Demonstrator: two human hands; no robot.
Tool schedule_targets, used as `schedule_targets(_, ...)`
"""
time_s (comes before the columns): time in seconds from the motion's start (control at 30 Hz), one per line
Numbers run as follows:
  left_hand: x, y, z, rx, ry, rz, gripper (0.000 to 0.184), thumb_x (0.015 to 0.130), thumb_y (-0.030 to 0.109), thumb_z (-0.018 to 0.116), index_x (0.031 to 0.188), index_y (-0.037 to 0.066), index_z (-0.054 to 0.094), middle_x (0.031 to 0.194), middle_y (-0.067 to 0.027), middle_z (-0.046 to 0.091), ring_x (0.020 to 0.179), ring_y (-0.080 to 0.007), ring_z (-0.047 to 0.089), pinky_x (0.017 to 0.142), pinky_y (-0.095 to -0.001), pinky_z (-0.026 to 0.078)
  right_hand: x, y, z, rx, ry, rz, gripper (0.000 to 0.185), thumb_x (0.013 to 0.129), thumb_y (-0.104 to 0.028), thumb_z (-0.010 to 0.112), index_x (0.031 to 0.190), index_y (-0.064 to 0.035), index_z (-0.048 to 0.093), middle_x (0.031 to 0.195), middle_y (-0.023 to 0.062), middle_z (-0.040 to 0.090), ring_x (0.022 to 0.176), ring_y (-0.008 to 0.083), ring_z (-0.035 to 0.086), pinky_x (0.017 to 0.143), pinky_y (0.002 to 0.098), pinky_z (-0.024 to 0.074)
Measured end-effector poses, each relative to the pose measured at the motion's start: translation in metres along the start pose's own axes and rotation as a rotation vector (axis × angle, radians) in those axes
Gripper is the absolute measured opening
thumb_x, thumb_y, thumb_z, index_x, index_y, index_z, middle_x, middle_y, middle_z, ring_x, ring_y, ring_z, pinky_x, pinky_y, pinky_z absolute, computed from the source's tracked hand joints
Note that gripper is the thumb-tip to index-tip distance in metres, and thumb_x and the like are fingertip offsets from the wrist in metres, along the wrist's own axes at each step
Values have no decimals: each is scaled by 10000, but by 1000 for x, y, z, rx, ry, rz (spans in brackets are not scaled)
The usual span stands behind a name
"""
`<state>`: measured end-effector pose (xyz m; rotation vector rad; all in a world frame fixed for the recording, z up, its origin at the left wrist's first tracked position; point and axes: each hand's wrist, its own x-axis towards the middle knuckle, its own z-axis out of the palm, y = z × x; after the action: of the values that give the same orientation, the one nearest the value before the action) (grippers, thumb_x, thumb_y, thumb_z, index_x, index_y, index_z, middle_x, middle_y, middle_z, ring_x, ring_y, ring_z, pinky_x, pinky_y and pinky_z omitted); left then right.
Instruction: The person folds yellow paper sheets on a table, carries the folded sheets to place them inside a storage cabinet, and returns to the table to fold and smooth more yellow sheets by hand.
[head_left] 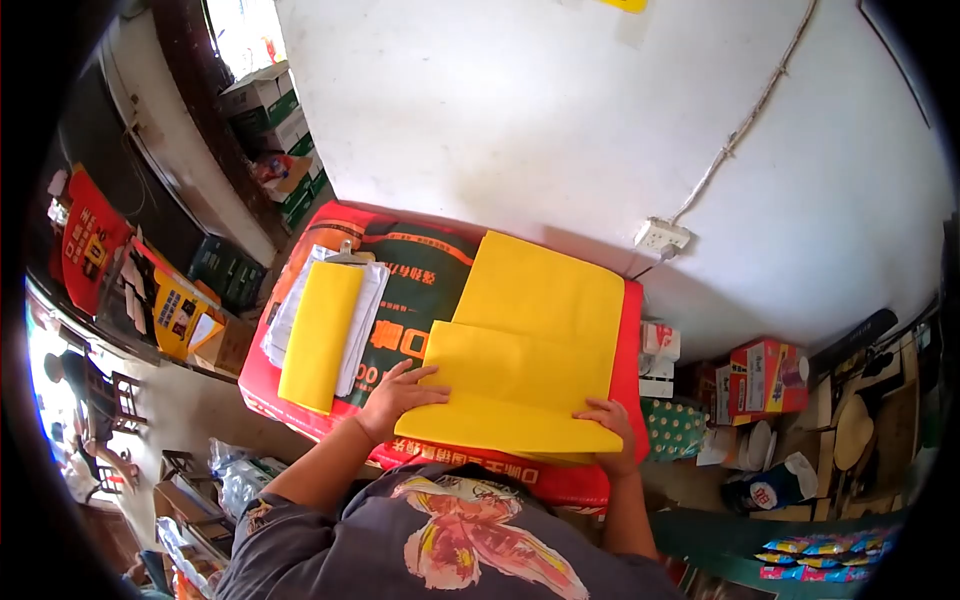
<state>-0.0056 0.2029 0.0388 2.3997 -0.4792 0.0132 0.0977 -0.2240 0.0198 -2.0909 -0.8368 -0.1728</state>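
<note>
At six o'clock on the tabletop (415,232), the left hand (612,432) and right hand (400,395) press spread fingers on folded yellow sheets (520,375); the left fingertips are hard to make out, and the tabletop's lower edge is partly hidden.

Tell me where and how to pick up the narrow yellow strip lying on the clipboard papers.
Best pinch the strip by its near end, coming from the body side with the left hand: it lies lengthwise, and that end seems to reach past the papers.
</note>
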Motion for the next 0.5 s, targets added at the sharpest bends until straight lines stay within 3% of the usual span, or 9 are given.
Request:
schedule_targets(0.17, 5, 6, 15, -77, 217, -102, 319, 852, 115, 741, 1165, 173, 759, 1143, -15, 748, 1329, -308, 567, 1178, -542, 308, -4, 12, 9, 193, 81, 216, 171, 897, -102, 704, 1062, -61, 713, 1061, 85, 726, 1042, 262, 658, 967, 385, 466)
schedule_targets(0.23, 7, 4, 22, -78, 303, -135, 284, 859, 107, 745, 1140, 146, 767, 1074, -30, 750, 1266, -298, 608, 1154, -508, 354, 9, -5, 14, 416, 197, 528, 117, 955, -88, 683, 1053, -24, 689, 1015, 73, 709, 950, 185, 656, 841, 320, 494)
schedule_targets(0.27, 11, 4, 27, -242, 364, -282, 174, 873, 122, 740, 1045, 105, 755, 1003, -58, 733, 1137, -280, 642, 1176, -508, 325, 10, 1, 17, 405, 198, 482, 130, 999, -115, 661, 1067, -5, 666, 952, 27, 667, 869, 110, 610, 749, 276, 478)
schedule_targets(0.3, 19, 12, 23, -407, 423, -429, 98, 887, 137, 735, 951, 64, 743, 931, -86, 717, 1008, -263, 675, 1199, -508, 296, 15, 2, 20, 405, 192, 481, 130, 999, -115, 661, 1067, -5, 666, 952, 27, 667, 869, 110, 610, 749, 276, 478)
schedule_targets(0.33, 23, 16, 17, -395, 385, -527, 100, 906, 118, 716, 896, 19, 719, 848, -97, 685, 832, -262, 662, 1110, -438, 412, 21, 2, 23, 452, 204, 529, 127, 987, -108, 670, 1064, -8, 660, 932, 15, 646, 853, 99, 592, 741, 274, 472)
schedule_targets(0.37, 23, 8, 26, -397, 386, -528, 100, 906, 118, 716, 896, 19, 719, 848, -97, 685, 832, -262, 662, 1110, -438, 412, 25, 2, 25, 498, 217, 576, 127, 976, -101, 679, 1061, -11, 653, 912, 3, 626, 836, 88, 574, 732, 272, 466)
schedule_targets(0.43, 26, -9, 45, -614, 478, -676, 203, 889, 106, 725, 1053, -8, 688, 800, -109, 684, 754, -249, 654, 933, -372, 511, 24, 12, 26, 414, 185, 632, 119, 964, -97, 685, 1040, -14, 643, 888, -3, 606, 814, 80, 559, 715, 267, 457)
schedule_targets(0.47, 27, -8, 49, -615, 481, -680, 203, 889, 106, 725, 1053, -8, 688, 800, -109, 684, 754, -249, 654, 933, -372, 511, 25, 17, 27, 333, 152, 684, 115, 953, -93, 691, 1018, -17, 633, 863, -8, 587, 791, 73, 544, 697, 262, 448)
schedule_targets(0.5, 34, -6, 56, -703, 609, -601, 328, 871, 115, 743, 1155, -11, 638, 803, -105, 680, 733, -250, 641, 836, -348, 516, 24, 22, 29, 334, 148, 682, 115, 953, -93, 691, 1018, -17, 633, 863, -8, 587, 791, 73, 544, 697, 262, 448)
